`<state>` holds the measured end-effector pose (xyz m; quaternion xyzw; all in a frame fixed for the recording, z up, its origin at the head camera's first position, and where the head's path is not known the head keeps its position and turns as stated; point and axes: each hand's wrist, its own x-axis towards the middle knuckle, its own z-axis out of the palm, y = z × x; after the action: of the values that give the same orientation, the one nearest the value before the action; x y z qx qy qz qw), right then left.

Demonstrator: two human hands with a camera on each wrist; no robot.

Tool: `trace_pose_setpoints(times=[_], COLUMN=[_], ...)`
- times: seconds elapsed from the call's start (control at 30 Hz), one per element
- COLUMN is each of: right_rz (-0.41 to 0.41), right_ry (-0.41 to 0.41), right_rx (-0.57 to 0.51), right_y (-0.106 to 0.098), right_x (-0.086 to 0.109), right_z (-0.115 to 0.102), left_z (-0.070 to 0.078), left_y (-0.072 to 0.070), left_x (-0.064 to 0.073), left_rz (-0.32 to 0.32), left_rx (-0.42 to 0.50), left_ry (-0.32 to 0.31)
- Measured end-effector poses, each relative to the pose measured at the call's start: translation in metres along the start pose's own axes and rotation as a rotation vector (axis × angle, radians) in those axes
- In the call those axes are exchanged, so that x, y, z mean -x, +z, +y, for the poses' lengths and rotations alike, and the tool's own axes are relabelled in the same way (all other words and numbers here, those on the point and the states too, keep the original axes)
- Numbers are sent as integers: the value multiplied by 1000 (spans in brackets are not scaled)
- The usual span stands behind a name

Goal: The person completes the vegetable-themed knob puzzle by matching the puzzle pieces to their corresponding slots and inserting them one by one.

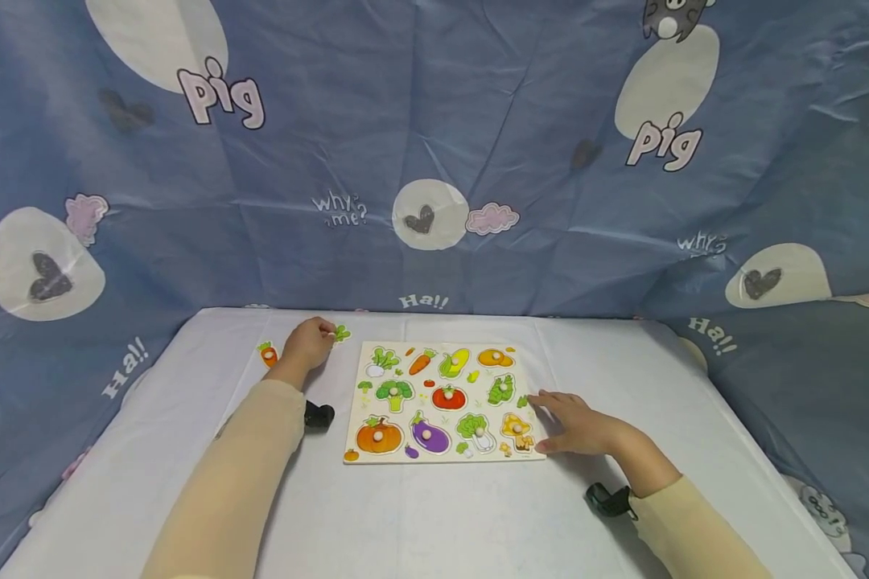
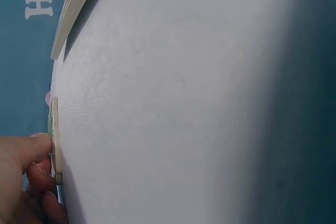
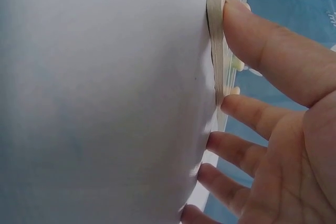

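At the back left of the table, my left hand [image 1: 310, 344] pinches a flat wooden puzzle piece with green leaves [image 1: 342, 333]; most of the piece is hidden behind the fingers. The left wrist view shows the thumb and fingertips on the thin edge of that piece [image 2: 58, 145]. A carrot piece [image 1: 268, 354] lies just left of this hand. My right hand [image 1: 575, 422] rests at the right edge of the vegetable puzzle board [image 1: 434, 460], fingers spread and loosely straight. Its thumb and index fingertip touch the board's edge [image 3: 216, 40] in the right wrist view.
Knobbed pieces such as a tomato [image 1: 449, 397], a pumpkin [image 1: 379, 437] and an eggplant [image 1: 430, 434] sit in the board. White cloth covers the table [image 1: 442, 523]. A blue printed curtain [image 1: 550, 241] rises behind it and along both sides.
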<state>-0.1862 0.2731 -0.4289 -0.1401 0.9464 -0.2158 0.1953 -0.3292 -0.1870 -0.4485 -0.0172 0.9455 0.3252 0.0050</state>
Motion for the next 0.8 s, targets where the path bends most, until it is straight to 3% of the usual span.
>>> trace_pose_setpoints(times=[0.2, 0.47, 0.8], right_rz=[-4, -9, -2], right_ry=[-5, -1, -8], right_rx=[9, -1, 1], right_y=[-1, -1, 0], right_x=[0, 2, 2], right_z=[-1, 0, 1], left_z=[0, 6, 18], left_y=[-2, 0, 2], left_x=[4, 17, 35], left_rz=[6, -54, -54], left_rx=[7, 35, 49], left_ry=[67, 97, 163])
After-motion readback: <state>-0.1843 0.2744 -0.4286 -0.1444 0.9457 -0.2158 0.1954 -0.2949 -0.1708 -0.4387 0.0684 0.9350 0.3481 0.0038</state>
